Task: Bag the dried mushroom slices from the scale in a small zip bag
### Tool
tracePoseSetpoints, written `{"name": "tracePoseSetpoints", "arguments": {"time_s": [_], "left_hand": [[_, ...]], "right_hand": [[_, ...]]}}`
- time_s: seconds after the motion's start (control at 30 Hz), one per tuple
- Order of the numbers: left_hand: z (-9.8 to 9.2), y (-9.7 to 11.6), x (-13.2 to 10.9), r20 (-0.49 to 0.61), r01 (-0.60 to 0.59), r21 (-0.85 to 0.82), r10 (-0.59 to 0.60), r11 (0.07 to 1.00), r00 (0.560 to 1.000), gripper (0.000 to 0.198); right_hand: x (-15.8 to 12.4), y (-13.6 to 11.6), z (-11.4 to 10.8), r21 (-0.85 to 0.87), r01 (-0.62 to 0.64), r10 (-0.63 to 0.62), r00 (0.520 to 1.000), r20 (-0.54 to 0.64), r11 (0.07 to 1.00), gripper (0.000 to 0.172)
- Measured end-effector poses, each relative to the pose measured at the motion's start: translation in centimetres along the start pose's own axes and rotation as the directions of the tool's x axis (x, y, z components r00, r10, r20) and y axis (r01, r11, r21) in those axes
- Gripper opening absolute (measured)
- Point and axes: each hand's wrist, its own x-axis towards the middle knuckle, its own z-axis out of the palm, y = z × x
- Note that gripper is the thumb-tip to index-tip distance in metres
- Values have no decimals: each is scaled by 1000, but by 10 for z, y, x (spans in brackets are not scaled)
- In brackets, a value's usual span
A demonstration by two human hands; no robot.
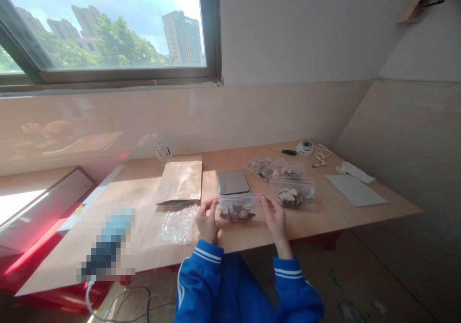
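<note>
Both hands hold one small clear zip bag (238, 209) with brown and pale dried pieces inside, just above the near edge of the wooden table (137, 193). My left hand (207, 222) pinches its left end along the red-lined seal. My right hand (275, 220) pinches the right end. Blue sleeves with white stripes cover both wrists. A flat silver scale (233, 182) lies right behind the bag.
Several filled zip bags (292, 192) lie to the right of the scale, more behind them (262, 164). A brown paper pouch (181, 181) and empty clear bags (176, 225) lie on the left. A screwdriver (284, 151), cable and white sheet (356, 189) sit at the far right.
</note>
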Motion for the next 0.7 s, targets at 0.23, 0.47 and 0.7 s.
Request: {"name": "tracePoseSetpoints", "arguments": {"time_s": [0.23,0.47,0.7], "left_hand": [[0,8,0,34,-22,67,20,998,999,28],[0,9,1,98,31,-10,-30,999,995,30],[0,5,3,236,52,-82,-31,995,971,31]], "right_hand": [[0,13,1,-77,38,-46,994,-95,996,32],[-3,7,7,23,19,-17,997,-70,1000,31],[-4,3,10,88,-37,34,999,33,995,28]]}}
